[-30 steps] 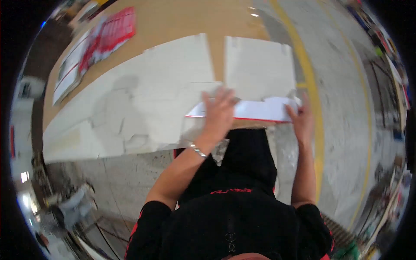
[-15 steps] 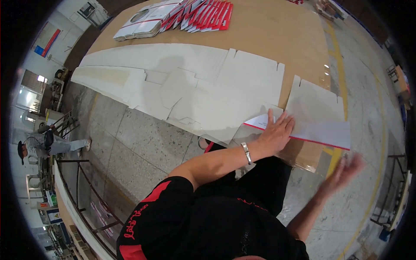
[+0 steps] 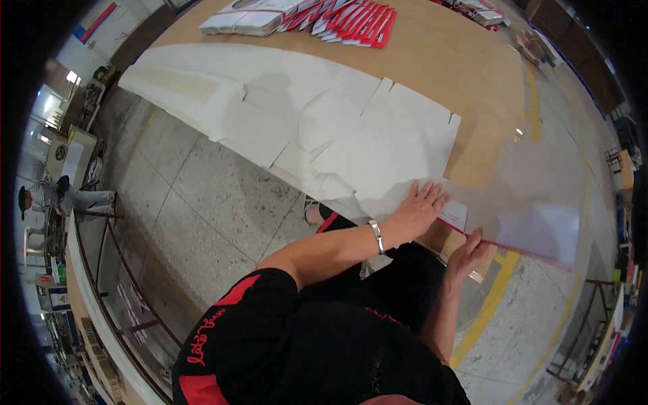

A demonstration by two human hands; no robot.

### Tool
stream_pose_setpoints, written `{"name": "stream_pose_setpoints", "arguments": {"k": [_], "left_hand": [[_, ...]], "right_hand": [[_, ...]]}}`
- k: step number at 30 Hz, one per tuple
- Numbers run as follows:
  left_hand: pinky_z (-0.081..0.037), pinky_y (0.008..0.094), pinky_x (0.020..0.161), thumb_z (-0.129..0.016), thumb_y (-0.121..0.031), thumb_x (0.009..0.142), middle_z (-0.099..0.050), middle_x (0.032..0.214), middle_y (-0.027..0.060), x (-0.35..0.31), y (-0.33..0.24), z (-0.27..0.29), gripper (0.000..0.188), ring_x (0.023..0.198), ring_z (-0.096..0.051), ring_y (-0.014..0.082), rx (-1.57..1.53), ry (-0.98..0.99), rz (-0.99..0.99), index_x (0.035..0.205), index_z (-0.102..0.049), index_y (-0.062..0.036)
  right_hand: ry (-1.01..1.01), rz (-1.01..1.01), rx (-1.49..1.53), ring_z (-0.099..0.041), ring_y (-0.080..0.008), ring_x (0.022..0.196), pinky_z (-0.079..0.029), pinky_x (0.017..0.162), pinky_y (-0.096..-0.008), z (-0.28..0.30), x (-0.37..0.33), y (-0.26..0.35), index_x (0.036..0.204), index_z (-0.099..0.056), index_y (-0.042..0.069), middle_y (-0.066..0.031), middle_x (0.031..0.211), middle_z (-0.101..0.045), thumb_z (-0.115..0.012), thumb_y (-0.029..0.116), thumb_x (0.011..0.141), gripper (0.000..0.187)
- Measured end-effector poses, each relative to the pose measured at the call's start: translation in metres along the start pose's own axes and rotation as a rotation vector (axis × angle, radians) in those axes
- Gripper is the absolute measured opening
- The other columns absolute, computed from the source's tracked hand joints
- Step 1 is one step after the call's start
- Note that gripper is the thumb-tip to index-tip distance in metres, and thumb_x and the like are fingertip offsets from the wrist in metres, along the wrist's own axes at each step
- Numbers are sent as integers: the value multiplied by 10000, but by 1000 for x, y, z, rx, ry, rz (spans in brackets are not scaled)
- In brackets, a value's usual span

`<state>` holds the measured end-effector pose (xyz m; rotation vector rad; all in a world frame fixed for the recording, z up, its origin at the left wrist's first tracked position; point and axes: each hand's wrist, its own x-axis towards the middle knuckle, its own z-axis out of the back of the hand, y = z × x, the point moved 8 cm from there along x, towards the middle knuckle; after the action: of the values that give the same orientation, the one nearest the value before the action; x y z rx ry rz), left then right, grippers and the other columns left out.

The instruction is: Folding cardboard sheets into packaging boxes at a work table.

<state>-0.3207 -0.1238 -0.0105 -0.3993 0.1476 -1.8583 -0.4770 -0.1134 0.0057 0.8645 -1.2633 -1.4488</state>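
My left hand (image 3: 422, 208) lies flat with its fingers stretched out, on the right end of the overlapping white cardboard sheets (image 3: 331, 128) at the table's near edge. Just right of its fingertips is a white flap (image 3: 454, 214) with a red lower edge. My right hand (image 3: 467, 254) has its fingers bent around that red edge, next to the flap. From there a pale, red-edged cardboard sheet (image 3: 540, 209) reaches out to the right past the table, smeared by motion. A silver bracelet (image 3: 376, 236) circles my left wrist.
Tied and fanned stacks of red-and-white cardboard pieces (image 3: 358, 23) lie on the table's brown top (image 3: 459, 61) at the far side. A yellow line (image 3: 487, 307) marks the floor at right. A metal-framed table (image 3: 111, 270) stands at left, with another person (image 3: 57, 196) beyond it.
My right hand has moved left, from free in the air to the red edge. The pale sheet has swung out to the right. My left hand has stayed near its place.
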Motion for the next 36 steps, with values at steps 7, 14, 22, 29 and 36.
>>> {"name": "stream_pose_setpoints", "arguments": {"k": [7,14,22,29,36], "left_hand": [[-184,605,1106,-495,-241,905,-368,1459,218,-5,9,-29,603,1388,-287,374,-58,321,-130,1426,-332,17],[-95,619,1125,-668,-508,780,-358,1471,188,-46,34,93,882,1415,-243,324,35,50,-153,1425,-332,-8],[-511,368,884,-661,37,674,-641,1092,110,-50,137,123,399,1040,-589,312,-143,41,-94,1066,-648,-39],[-501,350,694,-668,-49,758,-622,939,61,-36,156,86,181,901,-591,239,-555,134,-7,932,-712,-71],[-468,326,825,-653,-163,840,-607,1110,80,-16,135,70,264,1026,-576,212,-73,-3,210,1088,-682,-78]], "right_hand": [[344,805,-615,-404,-314,1337,-325,1094,-401,-68,1,52,1301,-559,62,-148,1336,-548,-411,17,932,400],[113,526,-217,-512,-246,1253,-352,1070,-343,-7,47,80,1282,-581,66,-126,1312,-576,-394,-153,842,526],[251,589,-405,-470,-269,1297,-329,1108,-391,20,60,43,1264,-584,87,-103,1331,-560,-462,-117,830,495],[304,623,-795,-485,-289,1268,-400,1049,-426,10,39,15,1316,-519,92,-121,1321,-552,-461,-74,823,524],[223,487,-670,-393,-328,1340,-312,1109,-430,30,35,-1,1411,-419,106,-118,1452,-419,-452,-5,870,553]]}}
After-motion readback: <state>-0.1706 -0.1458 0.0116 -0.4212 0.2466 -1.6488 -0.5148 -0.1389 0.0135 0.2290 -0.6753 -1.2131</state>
